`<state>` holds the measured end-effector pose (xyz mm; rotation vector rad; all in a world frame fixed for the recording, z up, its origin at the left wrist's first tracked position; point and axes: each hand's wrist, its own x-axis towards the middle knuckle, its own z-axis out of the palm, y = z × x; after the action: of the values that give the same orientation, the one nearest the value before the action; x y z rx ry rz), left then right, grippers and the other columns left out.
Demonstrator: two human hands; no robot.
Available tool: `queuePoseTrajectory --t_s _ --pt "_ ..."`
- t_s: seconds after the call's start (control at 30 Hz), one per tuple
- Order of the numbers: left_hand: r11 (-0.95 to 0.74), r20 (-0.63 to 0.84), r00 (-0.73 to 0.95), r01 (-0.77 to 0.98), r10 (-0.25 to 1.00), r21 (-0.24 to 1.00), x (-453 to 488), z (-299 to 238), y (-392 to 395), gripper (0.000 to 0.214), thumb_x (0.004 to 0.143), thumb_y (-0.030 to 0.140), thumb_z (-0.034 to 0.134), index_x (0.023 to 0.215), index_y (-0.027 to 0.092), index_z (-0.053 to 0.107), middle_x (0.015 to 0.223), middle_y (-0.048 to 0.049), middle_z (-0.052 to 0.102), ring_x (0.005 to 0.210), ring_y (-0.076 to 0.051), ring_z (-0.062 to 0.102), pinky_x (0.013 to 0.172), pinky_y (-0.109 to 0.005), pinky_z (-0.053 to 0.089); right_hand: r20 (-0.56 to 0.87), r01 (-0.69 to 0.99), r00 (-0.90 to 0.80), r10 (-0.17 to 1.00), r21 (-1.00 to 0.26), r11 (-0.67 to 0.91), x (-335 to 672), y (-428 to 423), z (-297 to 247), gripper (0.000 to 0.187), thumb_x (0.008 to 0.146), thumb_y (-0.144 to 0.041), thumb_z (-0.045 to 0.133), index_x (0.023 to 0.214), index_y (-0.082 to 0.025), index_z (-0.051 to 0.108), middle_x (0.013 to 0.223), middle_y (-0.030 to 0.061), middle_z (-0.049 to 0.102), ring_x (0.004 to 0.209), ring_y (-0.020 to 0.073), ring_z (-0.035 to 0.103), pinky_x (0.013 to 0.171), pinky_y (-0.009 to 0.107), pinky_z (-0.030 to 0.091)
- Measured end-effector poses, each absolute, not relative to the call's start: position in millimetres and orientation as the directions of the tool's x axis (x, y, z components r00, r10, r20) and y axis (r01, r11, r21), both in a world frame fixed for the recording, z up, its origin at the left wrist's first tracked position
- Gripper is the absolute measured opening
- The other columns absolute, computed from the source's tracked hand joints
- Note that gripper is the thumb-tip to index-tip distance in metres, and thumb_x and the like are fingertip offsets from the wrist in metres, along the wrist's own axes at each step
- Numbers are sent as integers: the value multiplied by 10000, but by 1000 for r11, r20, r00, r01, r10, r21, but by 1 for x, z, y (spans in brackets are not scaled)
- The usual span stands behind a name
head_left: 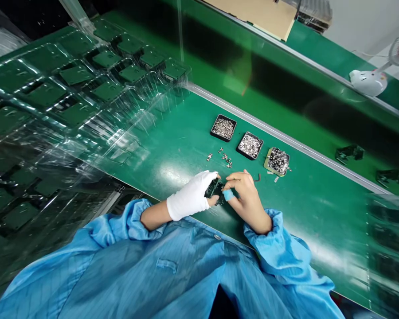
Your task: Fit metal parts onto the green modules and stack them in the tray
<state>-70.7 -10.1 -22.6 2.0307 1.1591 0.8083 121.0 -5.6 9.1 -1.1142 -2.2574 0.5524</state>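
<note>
My left hand [191,197], in a white glove with bare fingertips, is closed around a small black part [213,188] near the bench's front edge. My right hand [246,195] has blue tape on its thumb; its fingers are pinched together against the part's right side, and whatever sits between them is hidden. Beyond my hands lie several loose small metal pieces [228,160]. Behind these stand a black tray [223,138] and a second black tray [248,153], both filled with small metal pieces. A yellowish tray [269,167] to their right is heaped with larger shiny ones.
Stacked clear plastic trays [56,117] rise on the left, overhanging the green bench [166,150]. Another clear tray [385,221] is at the right. An L-shaped hex key [259,177] lies beside my right hand. A metal rail [279,135] borders the back. A fan [369,83] stands on the shelf.
</note>
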Motion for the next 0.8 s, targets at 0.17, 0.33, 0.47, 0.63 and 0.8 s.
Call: queuePoseTrajectory --t_s 0.17,0.33,0.47,0.63,0.8 --pt "-467 292 419 414 860 782 -70 -18 -10 435 721 157 570 1134 183 437 1083 -96 552 1023 -242 582 889 -413 514 316 580 -515 797 -557 595 117 -9 6 69 899 -176 522 920 -235 549 1011 39 611 1039 208 542 1094 487 242" --pt "-517 316 453 437 833 736 -72 -16 -11 458 717 182 569 1153 181 428 1093 -102 553 1039 -256 576 882 -418 515 310 575 -511 802 -570 587 117 -9 7 79 902 -177 499 925 -234 548 993 35 616 1014 199 555 1099 479 241" --pt "-556 322 474 521 820 648 -73 -14 -13 445 721 199 572 1149 150 462 1115 -139 566 1053 -300 571 890 -456 503 278 559 -479 833 -635 533 116 -8 6 71 910 -191 491 903 -235 545 982 32 609 979 191 567 1097 491 257" --pt "-508 276 484 453 831 733 -75 -10 -13 468 722 220 580 1172 164 463 1139 -130 578 1058 -287 576 900 -452 509 274 536 -430 860 -689 487 114 -8 4 77 920 -192 477 899 -235 537 984 41 597 965 191 574 1096 518 256" --pt "-465 289 417 423 862 778 -71 -12 -11 368 813 145 468 1180 156 485 1159 -124 598 1096 -232 585 962 -412 494 304 504 -373 876 -727 467 108 -10 5 63 917 -197 497 891 -233 542 965 48 586 930 198 573 995 473 377"
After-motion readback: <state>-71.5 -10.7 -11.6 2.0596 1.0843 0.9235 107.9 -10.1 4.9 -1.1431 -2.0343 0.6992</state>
